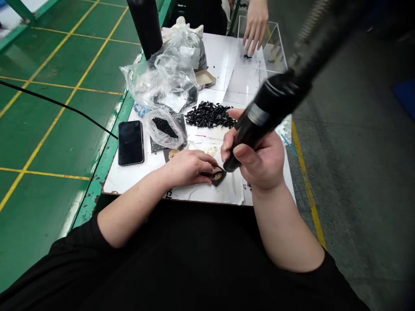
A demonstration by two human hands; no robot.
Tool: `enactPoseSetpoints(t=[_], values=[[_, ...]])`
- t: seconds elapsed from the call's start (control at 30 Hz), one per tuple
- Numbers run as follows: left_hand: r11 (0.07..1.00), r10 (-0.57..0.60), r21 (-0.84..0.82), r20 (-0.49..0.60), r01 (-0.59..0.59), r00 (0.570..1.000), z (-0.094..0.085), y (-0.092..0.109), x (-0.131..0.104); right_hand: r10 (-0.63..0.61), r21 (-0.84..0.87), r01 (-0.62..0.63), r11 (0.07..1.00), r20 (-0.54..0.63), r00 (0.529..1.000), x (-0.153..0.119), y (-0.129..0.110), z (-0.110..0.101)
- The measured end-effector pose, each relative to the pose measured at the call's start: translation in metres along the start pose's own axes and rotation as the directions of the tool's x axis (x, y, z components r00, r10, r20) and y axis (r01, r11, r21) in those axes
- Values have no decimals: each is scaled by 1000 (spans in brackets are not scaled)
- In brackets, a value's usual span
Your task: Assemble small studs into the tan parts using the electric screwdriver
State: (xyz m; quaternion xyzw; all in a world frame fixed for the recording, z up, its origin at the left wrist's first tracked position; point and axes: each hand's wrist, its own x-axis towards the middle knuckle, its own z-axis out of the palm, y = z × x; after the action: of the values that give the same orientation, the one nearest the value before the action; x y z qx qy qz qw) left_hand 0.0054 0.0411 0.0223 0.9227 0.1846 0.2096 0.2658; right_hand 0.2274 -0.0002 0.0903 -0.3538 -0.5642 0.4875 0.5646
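My right hand (264, 160) is wrapped round a black cylindrical power tool (259, 116), which hangs tilted from the upper right. Its lower end is close to a small dark block with a tan round inset (218, 176) on the white paper. My left hand (191, 167) rests on the paper, its fingertips pressed on that block and a small black part. Beside its wrist, another tan round piece (173, 153) shows partly. A pile of small black parts (210, 115) lies beyond my hands. Tiny gold-coloured pieces (212, 151) are scattered on the paper.
An open bag of black granules (164, 128) and a phone (130, 143) lie to the left. Large clear plastic bags (178, 71) and a black cylinder (145, 26) stand behind. Another person's hand (256, 26) reaches over a clear box (275, 47) at the table's far side.
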Motion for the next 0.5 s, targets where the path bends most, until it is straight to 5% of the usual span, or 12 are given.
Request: enactPoseSetpoints(t=[0.1, 0.2, 0.27, 0.33, 0.4, 0.5], values=[[999, -26, 48, 31, 24, 999, -2, 3, -2, 140, -306, -99, 947, 115, 984, -8, -2, -18], [995, -74, 74, 46, 70, 996, -9, 10, -5, 388, -699, -129, 703, 226, 894, -18, 6, -34], [994, -99, 54, 0, 99, 995, -17, 15, -7, 452, -793, -102, 601, 232, 861, -23, 15, -38], [982, -170, 54, -151, 180, 974, -29, 18, -10, 440, -797, -79, 598, 244, 864, -27, 20, -39], [919, -306, 110, -401, 377, 863, -44, 17, -14, 403, -770, -48, 636, 278, 872, -26, 18, -38], [622, -443, 245, -673, 744, 592, -66, 8, -24, 355, -709, -6, 705, 346, 868, -14, -3, -36]])
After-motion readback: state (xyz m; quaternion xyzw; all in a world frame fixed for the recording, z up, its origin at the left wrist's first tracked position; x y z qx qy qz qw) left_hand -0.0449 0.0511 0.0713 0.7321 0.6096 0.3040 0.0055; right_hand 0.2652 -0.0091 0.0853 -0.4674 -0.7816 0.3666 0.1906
